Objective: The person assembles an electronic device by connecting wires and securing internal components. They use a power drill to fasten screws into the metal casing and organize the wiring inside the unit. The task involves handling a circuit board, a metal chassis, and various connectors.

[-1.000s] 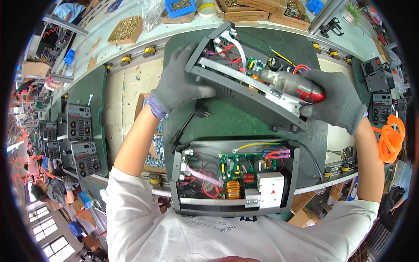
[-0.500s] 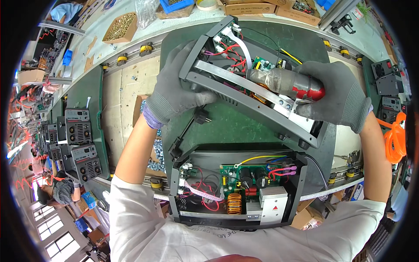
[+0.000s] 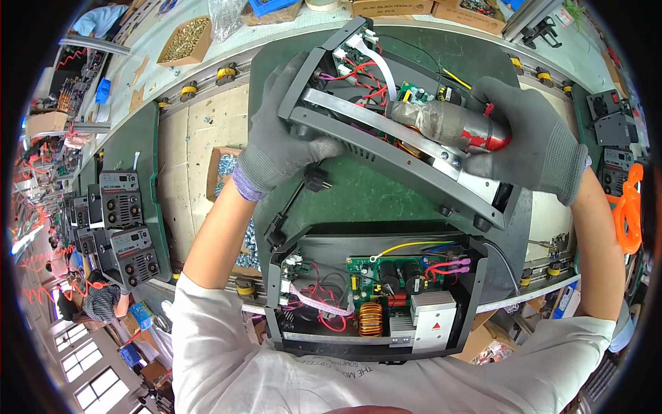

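Observation:
My left hand, in a grey glove, is closed around the left end of an open dark metal machine housing. That housing sits tilted over the green board, with wires, circuit boards and a bright metal rail inside. My gloved right hand grips a grey and red power screwdriver partly wrapped in clear tape. The screwdriver lies over the housing, pointing left; its tip is hard to make out. Close to my body stands a second open housing holding a copper coil and a heat sink.
A black power plug and its cord lie between the housings. Boxes of screws sit beside my left forearm. Finished-looking machines stand at left, others at right. An orange coil hangs near my right arm.
The tilted housing and both hands have shifted slightly left and away from me. The screwdriver has moved a little with my right hand. Both grips look the same.

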Demonstrator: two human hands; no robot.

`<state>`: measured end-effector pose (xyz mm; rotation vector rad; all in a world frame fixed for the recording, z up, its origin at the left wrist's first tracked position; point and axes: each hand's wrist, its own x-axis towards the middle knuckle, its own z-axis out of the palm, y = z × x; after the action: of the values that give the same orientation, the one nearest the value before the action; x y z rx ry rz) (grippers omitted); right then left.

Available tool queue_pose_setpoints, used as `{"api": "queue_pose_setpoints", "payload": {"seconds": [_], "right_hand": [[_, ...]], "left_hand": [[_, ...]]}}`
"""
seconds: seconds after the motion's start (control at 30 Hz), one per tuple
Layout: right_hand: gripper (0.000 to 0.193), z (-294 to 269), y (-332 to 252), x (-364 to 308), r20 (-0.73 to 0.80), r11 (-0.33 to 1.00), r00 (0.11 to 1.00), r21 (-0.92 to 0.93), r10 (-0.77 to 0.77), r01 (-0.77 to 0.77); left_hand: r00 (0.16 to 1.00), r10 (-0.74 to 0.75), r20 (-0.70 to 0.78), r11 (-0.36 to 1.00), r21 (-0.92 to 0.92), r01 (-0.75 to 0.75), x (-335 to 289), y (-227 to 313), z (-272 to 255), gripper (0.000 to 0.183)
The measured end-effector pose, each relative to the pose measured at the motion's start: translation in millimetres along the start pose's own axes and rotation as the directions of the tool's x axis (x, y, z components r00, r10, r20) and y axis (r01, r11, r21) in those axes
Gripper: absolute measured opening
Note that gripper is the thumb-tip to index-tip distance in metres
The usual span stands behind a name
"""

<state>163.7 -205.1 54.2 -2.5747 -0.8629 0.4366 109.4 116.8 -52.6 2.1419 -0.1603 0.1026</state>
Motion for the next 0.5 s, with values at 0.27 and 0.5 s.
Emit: {"api": "queue_pose_setpoints", "payload": {"seconds": [0.27,0.5], "right_hand": [[0.048,5.9,5.4,7.9,0.016,0.998,0.999,0.049,-0.042,0.041],[0.054,5.1,0.8,10.8,0.018,1.000,1.000,0.030,0.005,-0.005]], "left_hand": [[0.996,0.078,-0.035,0.997,-0.026,-0.079,1.5,-6.0,4.2,0.118],[0.999,-0.025,-0.027,0.998,-0.066,0.023,-1.3,0.6,5.5,0.115]]}}
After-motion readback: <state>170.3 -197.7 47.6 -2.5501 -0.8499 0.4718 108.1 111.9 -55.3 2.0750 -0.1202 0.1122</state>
